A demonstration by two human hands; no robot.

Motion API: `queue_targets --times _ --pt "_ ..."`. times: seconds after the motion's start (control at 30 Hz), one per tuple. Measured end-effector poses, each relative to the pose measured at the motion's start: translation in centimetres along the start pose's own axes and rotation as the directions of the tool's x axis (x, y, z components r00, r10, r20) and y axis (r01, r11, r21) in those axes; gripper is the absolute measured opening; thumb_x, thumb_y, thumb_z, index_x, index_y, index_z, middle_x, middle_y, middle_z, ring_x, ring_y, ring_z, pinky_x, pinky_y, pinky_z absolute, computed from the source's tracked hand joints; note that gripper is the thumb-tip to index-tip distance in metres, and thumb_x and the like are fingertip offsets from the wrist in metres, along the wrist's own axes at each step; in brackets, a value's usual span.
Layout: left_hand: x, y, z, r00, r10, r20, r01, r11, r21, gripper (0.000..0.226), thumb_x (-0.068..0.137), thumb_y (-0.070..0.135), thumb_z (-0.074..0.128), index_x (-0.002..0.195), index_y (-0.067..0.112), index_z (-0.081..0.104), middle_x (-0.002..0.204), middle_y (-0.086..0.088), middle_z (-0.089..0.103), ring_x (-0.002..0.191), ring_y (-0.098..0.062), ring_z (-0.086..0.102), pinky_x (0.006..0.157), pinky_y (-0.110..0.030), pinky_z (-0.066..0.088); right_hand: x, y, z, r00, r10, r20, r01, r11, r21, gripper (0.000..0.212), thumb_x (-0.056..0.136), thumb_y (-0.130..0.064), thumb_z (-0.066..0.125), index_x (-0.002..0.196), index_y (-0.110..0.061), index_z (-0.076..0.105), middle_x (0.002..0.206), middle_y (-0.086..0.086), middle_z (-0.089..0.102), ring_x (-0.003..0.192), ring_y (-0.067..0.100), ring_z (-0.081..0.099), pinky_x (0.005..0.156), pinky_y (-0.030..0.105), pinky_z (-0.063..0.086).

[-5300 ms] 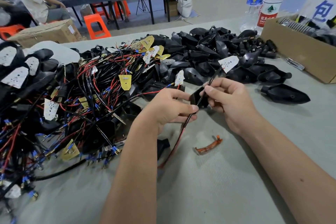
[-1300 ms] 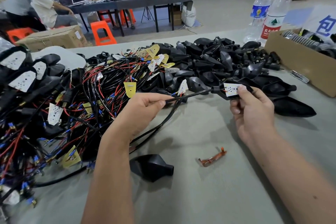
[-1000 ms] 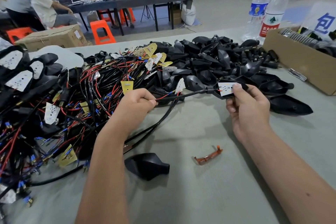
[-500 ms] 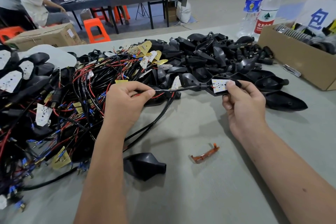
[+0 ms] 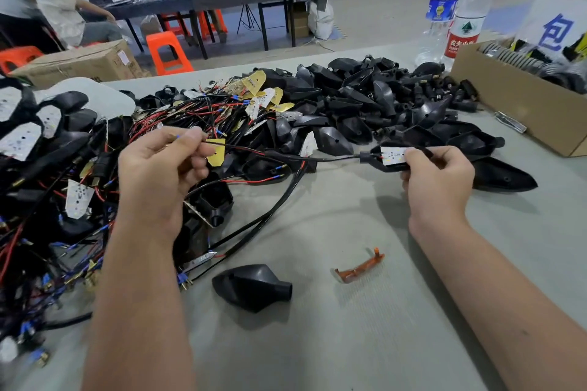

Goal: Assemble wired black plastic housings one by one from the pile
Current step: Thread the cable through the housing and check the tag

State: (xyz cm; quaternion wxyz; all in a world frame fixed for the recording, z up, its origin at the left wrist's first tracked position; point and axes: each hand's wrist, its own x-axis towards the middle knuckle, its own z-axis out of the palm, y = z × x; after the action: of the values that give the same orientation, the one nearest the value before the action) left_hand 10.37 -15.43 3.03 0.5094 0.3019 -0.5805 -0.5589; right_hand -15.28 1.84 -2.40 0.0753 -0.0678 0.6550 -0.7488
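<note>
My right hand grips a black plastic housing with a white LED board inside, held just above the table. A black sheathed wire runs left from the housing's neck to my left hand, which pinches the thin wire ends between thumb and fingers. The wire hangs nearly taut between both hands. Behind them lies the pile of empty black housings. To the left is a tangle of red and black wired boards.
A loose black housing and a small orange clip lie on the grey table in front of me. A cardboard box and two water bottles stand at the right. People sit at a far table.
My left hand has drawn the wire further left and up, away from the housing. My right hand has kept hold of the housing at almost the same spot.
</note>
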Motion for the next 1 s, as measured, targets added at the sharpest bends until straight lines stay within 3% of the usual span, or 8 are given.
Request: queue_targets --times 0.1,0.2,0.33,0.47,0.63,0.73,0.83,1.0 --pt "-0.5 -0.1 2.0 0.997 0.069 0.020 -0.067 0.995 -0.072 0.009 0.094 0.007 0.069 0.087 0.009 0.074 0.075 -0.007 0.073 0.063 -0.012 0.059 0.060 -0.021 0.052 -0.8 -0.3 -0.3 0.990 -0.123 -0.072 0.103 0.968 -0.229 0.016 0.073 -0.030 0.063 0.071 -0.021 0.050 0.062 -0.009 0.051 0.050 0.001 0.046 0.056 0.029 0.039" --pt "-0.5 -0.6 3.1 0.990 0.129 -0.057 -0.135 0.985 -0.105 0.007 0.097 0.008 0.068 0.093 0.007 0.074 0.077 -0.005 0.074 0.065 -0.012 0.060 0.063 -0.021 0.052 -1.0 -0.6 -0.8 0.980 -0.192 -0.061 0.158 0.922 -0.354 0.023 0.071 -0.032 0.062 0.066 -0.017 0.047 0.057 -0.009 0.045 0.050 0.008 0.041 0.052 0.030 0.033" --pt "0.1 -1.3 4.0 0.968 0.117 -0.224 -0.147 0.981 -0.123 0.005 0.094 0.018 0.074 0.090 0.016 0.076 0.072 0.003 0.065 0.062 -0.009 0.055 0.053 -0.020 0.048 -0.8 -1.4 -1.3 0.959 -0.183 0.215 0.280 0.714 -0.642 0.028 0.076 -0.030 0.066 0.067 -0.005 0.057 0.059 0.004 0.057 0.060 0.021 0.053 0.053 0.032 0.038" --pt "-0.7 -2.2 7.8 0.979 0.171 -0.115 -0.178 0.983 -0.053 0.011 0.095 0.019 0.073 0.087 0.025 0.077 0.085 0.001 0.073 0.077 -0.009 0.065 0.060 -0.022 0.054 -0.5 -3.1 -1.7 0.911 0.018 0.412 0.359 0.454 -0.815 0.040 0.081 -0.039 0.067 0.063 -0.004 0.060 0.062 0.010 0.066 0.066 0.029 0.065 0.055 0.033 0.046" --pt "-1.8 -3.3 11.9 0.955 0.284 0.088 -0.293 0.949 0.119 0.012 0.097 0.014 0.069 0.089 0.022 0.074 0.084 -0.005 0.074 0.081 -0.013 0.066 0.078 -0.042 0.057 1.2 -5.9 -3.3 0.892 0.135 0.431 0.389 0.254 -0.885 0.069 0.083 -0.073 0.063 0.055 -0.012 0.047 0.051 0.002 0.052 0.054 0.024 0.054 0.053 0.030 0.039" --pt "-2.4 -4.1 13.7 0.965 0.198 0.171 -0.218 0.971 0.103 0.012 0.099 0.011 0.065 0.092 0.019 0.071 0.081 0.001 0.075 0.078 -0.009 0.069 0.064 -0.028 0.057 3.7 -7.1 -3.2 0.916 -0.153 0.370 0.401 0.350 -0.847 0.060 0.089 -0.064 0.063 0.063 -0.010 0.062 0.058 0.006 0.063 0.064 0.028 0.063 0.059 0.034 0.050" --pt "-3.1 -4.9 14.9 0.972 0.079 0.223 -0.107 0.988 0.113 0.015 0.101 0.009 0.062 0.091 0.018 0.069 0.082 -0.003 0.075 0.076 -0.013 0.071 0.060 -0.023 0.055 8.2 -7.4 -2.4 0.904 -0.332 0.269 0.386 0.362 -0.849 0.030 0.094 -0.039 0.065 0.092 -0.012 0.075 0.091 0.015 0.074 0.092 0.038 0.068 0.079 0.041 0.057" --pt "-3.3 -5.4 14.9 0.988 0.034 0.153 -0.066 0.975 0.211 0.012 0.099 0.014 0.066 0.089 0.016 0.073 0.080 -0.005 0.072 0.071 -0.013 0.064 0.057 -0.026 0.053 15.0 -6.0 -1.9 0.938 -0.040 0.345 0.345 0.227 -0.911 0.023 0.097 -0.010 0.058 0.116 -0.005 0.070 0.121 0.021 0.069 0.114 0.042 0.061 0.093 0.043 0.055"
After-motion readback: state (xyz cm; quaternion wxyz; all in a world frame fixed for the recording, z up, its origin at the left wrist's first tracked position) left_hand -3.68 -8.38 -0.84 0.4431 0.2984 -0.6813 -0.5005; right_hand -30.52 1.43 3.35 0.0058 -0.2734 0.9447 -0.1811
